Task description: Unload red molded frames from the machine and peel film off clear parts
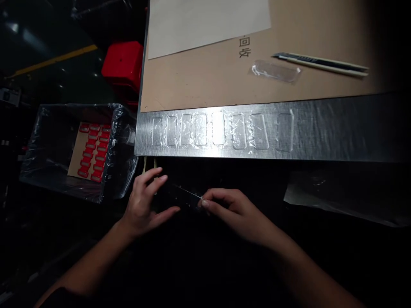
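Observation:
My right hand (229, 209) pinches the end of a thin clear plastic piece (188, 196) between thumb and forefinger, in front of the table edge. Most of that piece is lost against the dark background; only a bright edge and a few glints show. To its left, my left hand (144, 201) is open, thumb and fingers spread around the piece's far end, apparently without touching it. Beyond both hands, several clear rectangular plastic pieces (201, 129) lie in a row along the metal strip (324, 132) of the table.
On the cardboard (199, 81) rest a utility knife (321, 63), another clear plastic piece (276, 72) and a white sheet (205, 25). At left stands a plastic-lined bin (48, 149) holding a board of red parts (93, 149). Behind it is a red stool (123, 64).

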The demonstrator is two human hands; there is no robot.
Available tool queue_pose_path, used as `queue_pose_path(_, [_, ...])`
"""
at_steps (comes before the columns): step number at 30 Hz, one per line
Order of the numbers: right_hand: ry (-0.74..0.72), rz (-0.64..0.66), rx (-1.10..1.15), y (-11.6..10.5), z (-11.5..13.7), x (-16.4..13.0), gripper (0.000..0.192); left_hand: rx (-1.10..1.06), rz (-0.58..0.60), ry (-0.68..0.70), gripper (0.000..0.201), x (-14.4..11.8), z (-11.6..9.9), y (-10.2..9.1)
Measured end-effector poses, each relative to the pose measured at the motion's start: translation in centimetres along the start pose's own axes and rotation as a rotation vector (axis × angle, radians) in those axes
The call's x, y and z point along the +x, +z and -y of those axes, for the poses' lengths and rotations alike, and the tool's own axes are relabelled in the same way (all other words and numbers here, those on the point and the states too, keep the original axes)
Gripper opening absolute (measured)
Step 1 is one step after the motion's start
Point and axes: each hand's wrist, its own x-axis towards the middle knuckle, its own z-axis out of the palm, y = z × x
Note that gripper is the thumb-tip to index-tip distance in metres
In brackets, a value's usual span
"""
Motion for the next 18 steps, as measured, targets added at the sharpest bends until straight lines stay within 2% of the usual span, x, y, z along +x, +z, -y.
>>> queue_pose_path(2, [0.012, 0.062, -0.05, -0.2, -0.3, 0.0, 0.029, 0.07, 0.201, 0.092, 0.064, 0.7, 0.2, -0.4])
queue_pose_path(3, [0.017, 0.074, -0.066, -0.2, -0.6, -0.1, 0.029, 0.067, 0.263, 0.122, 0.052, 1.0, 0.2, -0.4])
queue_pose_path(5, [0.024, 0.055, -0.082, -0.2, -0.9, -0.3, 0.029, 0.048, 0.303, 0.146, 0.036, 1.4, 0.0, 0.0])
queue_pose_path(12, [-0.029, -0.262, 0.037, 0.3, -1.9, -1.4, 0.027, 0.091, 0.148, 0.201, 0.035, 1.4, -1.0, 1.8])
queue_pose_path(15, [-0.074, -0.375, 0.12, 1.2, -2.5, -1.5, 0.026, 0.099, 0.083, 0.184, 0.037, 0.9, -1.6, 2.6])
queue_pose_path(18, [-0.138, -0.579, 0.134, 2.8, -3.3, -1.5, 0.021, 0.102, 0.031, 0.123, 0.039, 0.3, -2.3, 3.6])
